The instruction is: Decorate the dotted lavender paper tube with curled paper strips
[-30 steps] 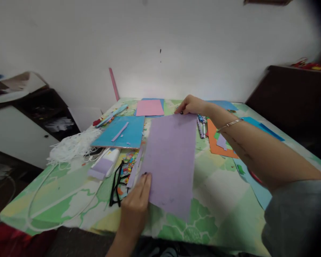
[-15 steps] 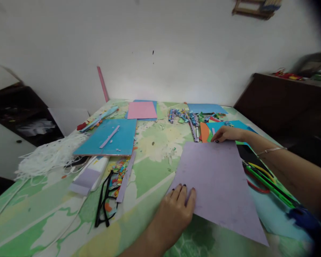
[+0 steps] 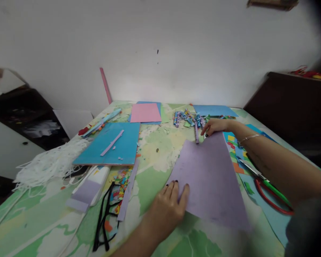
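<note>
A large sheet of purple paper [image 3: 211, 178] lies at a slant on the table in front of me. My left hand [image 3: 171, 203] rests flat over its near-left edge, fingers extended and slightly apart. At the far edge my right hand [image 3: 215, 127] has thumb and fingertips close together by the paper, which bends up towards them; the exact grip is partly hidden. Just left of those fingers is a slim purple rolled paper tube [image 3: 197, 132]. Scissors [image 3: 270, 192] with red and green handles lie right of the sheet, below my right forearm.
On the left are a blue sheet [image 3: 117, 142] bearing a purple strip, black glasses [image 3: 104, 217], paper scraps [image 3: 120, 185] and tangled white cord [image 3: 50, 164]. Pink paper [image 3: 146, 112] and small rolled paper pieces [image 3: 187, 117] lie at the back. Light blue paper [image 3: 273, 217] lies at the right.
My right hand has moved left along the far edge, and the paper there now bends upward. The sheet has turned slightly. More of the scissors shows. The view has shifted a little.
</note>
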Available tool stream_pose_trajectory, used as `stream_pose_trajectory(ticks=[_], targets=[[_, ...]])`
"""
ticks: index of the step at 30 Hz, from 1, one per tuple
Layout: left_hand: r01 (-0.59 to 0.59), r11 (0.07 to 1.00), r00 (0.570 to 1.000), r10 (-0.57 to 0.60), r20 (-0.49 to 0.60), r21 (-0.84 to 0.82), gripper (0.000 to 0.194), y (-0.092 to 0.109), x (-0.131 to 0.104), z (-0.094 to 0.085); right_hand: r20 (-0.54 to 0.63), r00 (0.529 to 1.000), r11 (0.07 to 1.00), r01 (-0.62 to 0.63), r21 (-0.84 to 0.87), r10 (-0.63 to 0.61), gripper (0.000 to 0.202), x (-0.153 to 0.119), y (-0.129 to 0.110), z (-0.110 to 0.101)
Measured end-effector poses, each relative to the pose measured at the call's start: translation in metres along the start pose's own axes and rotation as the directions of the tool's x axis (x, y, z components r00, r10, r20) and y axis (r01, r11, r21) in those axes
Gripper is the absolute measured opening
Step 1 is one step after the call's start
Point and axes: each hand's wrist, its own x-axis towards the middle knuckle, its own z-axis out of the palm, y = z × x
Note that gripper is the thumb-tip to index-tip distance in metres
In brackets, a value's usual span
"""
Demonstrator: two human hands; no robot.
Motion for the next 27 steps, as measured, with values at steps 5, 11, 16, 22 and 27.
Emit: stream_pose_trajectory(ticks=[5,11,16,22,27], targets=[[0.048,0.999,0.998,-0.049,0.026,0.026,0.039,-0.017,-0.019,-0.009,-0.004,1.000,0.998,0.027,-0.052,-0.027,0.028,0.011,-0.046,-0.002],[0.360,0.918,0.933,-0.351,-0.079,0.169,0.046,-0.058,-0.067,-0.027,-0.324,0.908,0.961,0.278,-0.012,-0.267,0.034,0.009,-0.124,0.013],[0.403,0.903,0.915,-0.393,-0.091,0.150,0.050,-0.059,-0.080,-0.034,-0.388,0.878,0.927,0.352,0.127,-0.280,0.027,-0.033,-0.112,0.024],[0.244,0.969,0.968,-0.246,0.043,0.039,0.054,-0.077,-0.037,-0.014,-0.668,0.737,0.870,0.256,0.420,0.106,0.021,-0.114,0.010,0.079],[0.277,0.952,0.960,-0.268,0.085,-0.128,0.039,-0.068,-0.001,-0.001,-0.702,0.580,0.734,0.245,0.634,0.413,0.024,-0.155,0.071,0.174]])
